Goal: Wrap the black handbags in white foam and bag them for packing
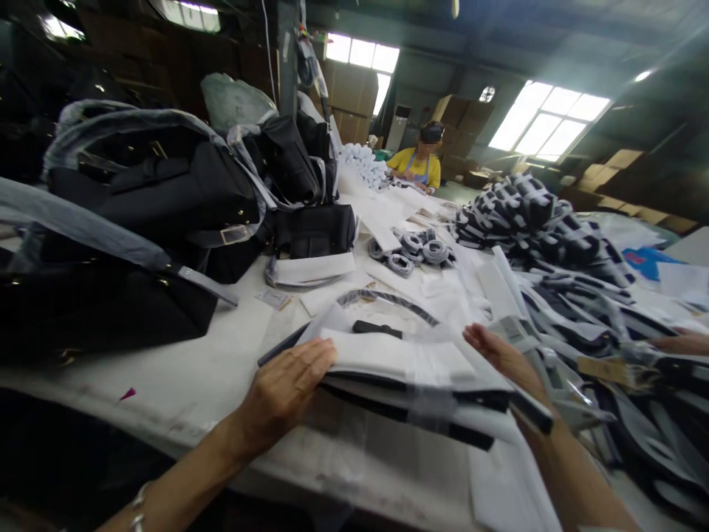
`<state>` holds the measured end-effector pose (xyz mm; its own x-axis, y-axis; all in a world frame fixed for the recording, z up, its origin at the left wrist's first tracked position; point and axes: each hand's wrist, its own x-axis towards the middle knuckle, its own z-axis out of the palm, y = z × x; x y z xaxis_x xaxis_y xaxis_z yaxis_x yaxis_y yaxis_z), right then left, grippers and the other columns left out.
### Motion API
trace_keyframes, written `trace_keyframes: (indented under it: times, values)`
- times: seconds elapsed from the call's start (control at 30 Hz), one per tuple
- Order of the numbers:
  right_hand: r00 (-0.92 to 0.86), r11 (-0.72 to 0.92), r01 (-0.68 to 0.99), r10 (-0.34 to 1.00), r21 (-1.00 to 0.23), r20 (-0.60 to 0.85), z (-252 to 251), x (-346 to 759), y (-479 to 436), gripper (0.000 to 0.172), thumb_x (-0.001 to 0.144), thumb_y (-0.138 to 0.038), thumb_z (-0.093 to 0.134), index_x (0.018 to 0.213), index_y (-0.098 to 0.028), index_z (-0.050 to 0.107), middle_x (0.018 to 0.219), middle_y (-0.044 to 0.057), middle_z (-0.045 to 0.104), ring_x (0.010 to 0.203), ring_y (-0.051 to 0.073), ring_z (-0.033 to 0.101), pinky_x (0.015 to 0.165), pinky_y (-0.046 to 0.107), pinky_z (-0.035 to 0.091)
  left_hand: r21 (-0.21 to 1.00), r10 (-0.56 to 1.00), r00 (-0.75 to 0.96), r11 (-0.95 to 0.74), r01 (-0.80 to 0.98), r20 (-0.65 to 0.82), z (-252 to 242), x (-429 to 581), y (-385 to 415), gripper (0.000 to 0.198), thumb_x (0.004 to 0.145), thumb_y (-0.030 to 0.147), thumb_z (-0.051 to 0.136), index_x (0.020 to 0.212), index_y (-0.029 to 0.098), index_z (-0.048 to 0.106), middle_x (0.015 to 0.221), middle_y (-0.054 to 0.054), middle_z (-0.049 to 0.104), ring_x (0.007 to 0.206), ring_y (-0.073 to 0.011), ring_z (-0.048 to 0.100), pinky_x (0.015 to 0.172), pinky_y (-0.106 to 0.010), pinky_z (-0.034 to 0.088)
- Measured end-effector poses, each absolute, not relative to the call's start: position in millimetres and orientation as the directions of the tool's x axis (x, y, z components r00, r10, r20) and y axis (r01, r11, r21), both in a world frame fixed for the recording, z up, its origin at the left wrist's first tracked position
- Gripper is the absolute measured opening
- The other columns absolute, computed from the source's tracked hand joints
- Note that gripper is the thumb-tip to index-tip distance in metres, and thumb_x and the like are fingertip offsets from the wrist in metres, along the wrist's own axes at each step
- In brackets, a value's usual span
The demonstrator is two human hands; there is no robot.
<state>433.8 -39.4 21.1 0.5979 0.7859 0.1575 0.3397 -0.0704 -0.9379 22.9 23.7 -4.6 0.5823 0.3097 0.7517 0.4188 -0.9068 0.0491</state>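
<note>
A flat black bag point(470, 434) lies on the table in front of me, padded with a white foam sheet point(377, 351). Clear tape point(429, 384) crosses the foam and hangs over the front edge. Behind it arches a wrapped handle point(388, 297). My left hand point(291, 388) grips the bag's left end, thumb hidden and fingers over the foam. My right hand point(504, 358) is at the right end, its fingers stretched out and apparently holding nothing. Just right of that hand stands a grey tape dispenser point(532, 347).
Black handbags point(166, 192) with wrapped handles crowd the left. Coiled straps point(413, 251) lie mid-table. A heap of black-and-white straps point(532, 214) rises at right. Another person's hand point(684, 342) shows at the right edge. A person in yellow point(413, 166) sits at the far end.
</note>
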Motion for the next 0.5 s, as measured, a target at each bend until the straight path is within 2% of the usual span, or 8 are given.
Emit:
trace_keyframes:
  times: [0.1,0.17,0.27,0.33,0.4,0.43,0.5]
  values:
    - [0.745,-0.039,0.09,0.666,-0.995,0.041,29,467,-54,0.027,0.072,-0.047,0.077,0.077,-0.022,0.068,0.079,0.005,0.07,0.072,0.02,0.069,0.069,0.034,0.061,-0.053,0.211,0.665,-0.934,0.353,0.716,-20,36,22,0.035,0.098,0.01,0.04,0.129,0.014,0.057,0.125,-0.011,0.067,0.126,-0.0212,0.058,0.106,-0.034,0.049]
    - [0.783,-0.034,0.046,0.621,-0.998,0.015,39,469,-56,0.032,0.061,-0.046,0.084,0.078,-0.022,0.072,0.079,0.005,0.073,0.07,0.02,0.069,0.066,0.032,0.061,-0.085,0.182,0.706,-0.942,0.325,0.684,-31,42,19,0.032,0.1,0.012,0.039,0.124,0.014,0.06,0.125,-0.012,0.067,0.124,-0.0219,0.059,0.105,-0.036,0.05]
    - [0.69,-0.139,0.289,0.716,-0.947,0.105,58,435,-40,0.041,0.062,-0.051,0.082,0.086,-0.018,0.076,0.083,0.007,0.075,0.074,0.02,0.068,0.069,0.031,0.058,-0.088,0.194,0.728,-0.94,0.33,0.657,-40,47,15,0.032,0.101,0.012,0.039,0.123,0.013,0.061,0.127,-0.012,0.066,0.124,-0.0231,0.059,0.104,-0.036,0.05]
    - [0.525,-0.179,0.474,0.844,-0.862,0.113,68,399,-16,0.04,0.068,-0.052,0.077,0.086,-0.017,0.077,0.08,0.006,0.074,0.074,0.02,0.067,0.07,0.03,0.054,-0.091,0.191,0.714,-0.937,0.336,0.674,-41,50,14,0.031,0.101,0.012,0.04,0.123,0.013,0.062,0.127,-0.012,0.066,0.123,-0.0233,0.059,0.104,-0.036,0.051]
    - [0.34,-0.212,0.622,0.94,-0.754,0.016,68,367,15,0.031,0.074,-0.049,0.072,0.079,-0.018,0.077,0.073,0.004,0.072,0.068,0.017,0.064,0.065,0.028,0.049,-0.087,0.194,0.698,-0.934,0.345,0.69,-41,53,13,0.033,0.101,0.013,0.038,0.123,0.013,0.062,0.128,-0.011,0.065,0.124,-0.0235,0.059,0.104,-0.036,0.051]
    - [0.292,-0.25,0.68,0.955,-0.69,-0.059,64,354,32,0.027,0.074,-0.046,0.072,0.072,-0.019,0.075,0.066,0.002,0.07,0.063,0.016,0.061,0.061,0.027,0.047,-0.081,0.204,0.695,-0.932,0.354,0.69,-41,54,12,0.034,0.102,0.013,0.036,0.124,0.013,0.062,0.129,-0.011,0.065,0.125,-0.0237,0.058,0.104,-0.036,0.05]
    - [0.267,-0.283,0.708,0.955,-0.647,-0.125,49,338,64,0.024,0.068,-0.041,0.077,0.06,-0.02,0.07,0.053,0.0,0.063,0.055,0.014,0.057,0.055,0.026,0.043,-0.076,0.225,0.698,-0.925,0.372,0.68,-43,55,9,0.037,0.102,0.013,0.033,0.127,0.013,0.061,0.131,-0.012,0.063,0.128,-0.0238,0.055,0.106,-0.037,0.049]
